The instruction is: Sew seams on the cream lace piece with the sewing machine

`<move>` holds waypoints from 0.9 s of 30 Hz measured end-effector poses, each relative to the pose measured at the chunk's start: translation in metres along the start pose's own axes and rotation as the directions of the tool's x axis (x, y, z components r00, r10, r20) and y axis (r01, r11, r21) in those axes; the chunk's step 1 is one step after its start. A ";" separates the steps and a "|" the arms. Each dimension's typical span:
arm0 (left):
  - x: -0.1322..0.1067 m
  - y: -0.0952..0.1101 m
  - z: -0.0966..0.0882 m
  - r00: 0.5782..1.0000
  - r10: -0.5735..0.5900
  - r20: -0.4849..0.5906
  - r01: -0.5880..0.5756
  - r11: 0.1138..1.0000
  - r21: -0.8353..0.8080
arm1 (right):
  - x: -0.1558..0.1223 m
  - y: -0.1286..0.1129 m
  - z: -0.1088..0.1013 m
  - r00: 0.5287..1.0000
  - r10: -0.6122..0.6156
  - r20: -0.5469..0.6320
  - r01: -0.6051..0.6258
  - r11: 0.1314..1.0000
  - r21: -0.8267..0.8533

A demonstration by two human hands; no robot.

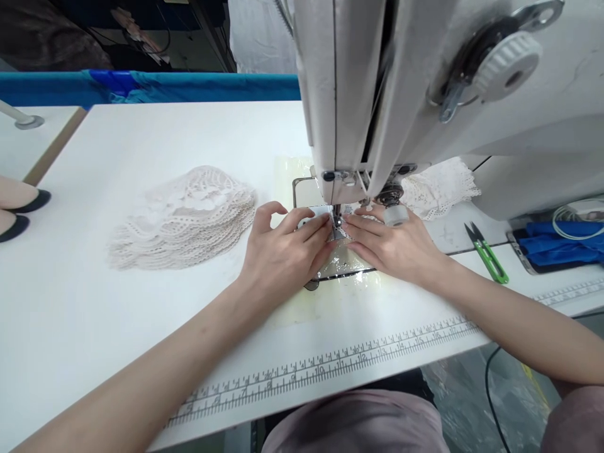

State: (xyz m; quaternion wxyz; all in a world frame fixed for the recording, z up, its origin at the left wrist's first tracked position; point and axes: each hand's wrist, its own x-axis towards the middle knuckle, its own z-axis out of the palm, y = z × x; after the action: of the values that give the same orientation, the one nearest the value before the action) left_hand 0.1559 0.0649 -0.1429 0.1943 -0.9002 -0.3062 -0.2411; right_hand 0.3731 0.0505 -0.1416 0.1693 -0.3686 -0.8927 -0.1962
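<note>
A white sewing machine (425, 82) stands over the white table (94, 302). Both my hands rest on the metal plate under its needle (337, 221). My left hand (283, 251) lies flat with fingers stretched toward the presser foot, pressing a small white piece (317, 217) against the plate. My right hand (394, 242) lies flat on the other side, fingers pointing left at the needle, on a bit of lace I can barely see. A pile of pale lace pieces (184, 217) lies left of my left hand.
More white lace (441, 187) sits behind the needle under the machine arm. Green thread snips (488, 253) lie to the right, beside a blue object (561, 242). A printed ruler (330, 365) runs along the table's front edge. Another person's feet in dark shoes (21, 211) show at far left.
</note>
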 end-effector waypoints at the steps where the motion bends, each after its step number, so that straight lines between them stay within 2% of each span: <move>1: 0.000 0.000 0.000 1.000 0.001 -0.004 -0.001 1.000 0.004 | 0.000 0.000 0.000 1.000 0.001 0.003 -0.001 1.000 0.001; 6: 0.000 0.000 0.000 1.000 -0.003 -0.003 0.003 1.000 0.009 | 0.000 -0.001 -0.001 1.000 -0.001 0.014 0.001 1.000 0.003; 10: 0.000 -0.001 -0.002 1.000 -0.007 0.011 0.007 1.000 0.016 | 0.000 0.000 -0.001 1.000 -0.002 -0.027 0.002 1.000 0.014; 14: 0.002 0.007 -0.008 0.999 0.027 -0.024 -0.027 1.000 0.006 | 0.000 0.005 0.001 0.998 0.026 -0.055 -0.027 1.000 -0.004; 19: 0.003 0.014 -0.015 0.994 0.077 0.075 -0.066 0.987 -0.145 | 0.001 0.013 0.003 0.994 0.078 0.077 -0.077 0.997 -0.025; 21: 0.001 0.008 -0.020 0.995 0.082 0.048 -0.076 0.990 -0.119 | 0.002 0.016 -0.001 0.993 0.096 0.064 -0.096 0.995 -0.007; 25: -0.002 0.000 -0.029 0.997 0.044 -0.062 -0.041 0.998 0.049 | 0.001 0.019 -0.006 0.990 0.133 0.046 -0.133 0.991 0.006; 27: -0.001 0.002 -0.029 0.999 0.028 -0.029 -0.028 0.999 0.028 | 0.000 0.020 -0.007 0.991 0.106 0.086 -0.107 0.994 0.007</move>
State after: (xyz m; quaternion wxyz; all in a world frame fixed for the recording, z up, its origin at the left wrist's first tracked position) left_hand 0.1473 0.0479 -0.1204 0.2144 -0.8980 -0.2940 -0.2474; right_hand 0.3881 0.0604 -0.1314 0.1436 -0.4228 -0.8793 -0.1657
